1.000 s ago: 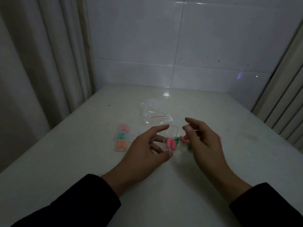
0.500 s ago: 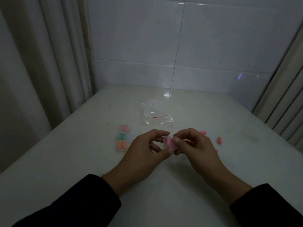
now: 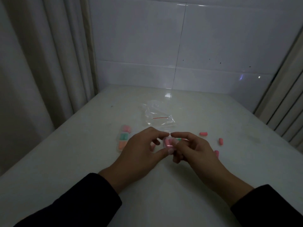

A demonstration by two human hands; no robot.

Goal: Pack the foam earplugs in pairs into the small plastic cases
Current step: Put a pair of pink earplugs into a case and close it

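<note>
A small clear plastic case [image 3: 168,143] with pink earplugs inside is held above the white table [image 3: 82,158] between both hands. My left hand [image 3: 139,151] pinches it from the left with thumb and forefinger. My right hand [image 3: 193,149] pinches it from the right. Three filled cases lie in a column to the left: pink [image 3: 126,128], green [image 3: 123,136] and orange [image 3: 121,145]. Loose pink earplugs lie on the right [image 3: 203,133], [image 3: 220,141], [image 3: 216,153]. A green earplug [image 3: 179,139] peeks out behind my right fingers.
A crumpled clear plastic bag [image 3: 158,117] with a red strip lies behind the hands. A tiled wall closes the back; curtains hang at the left, and vertical slats stand at the right table edge.
My hands have come together from apart. The right hand moved left onto the case that the left hand holds, and both now pinch it.
</note>
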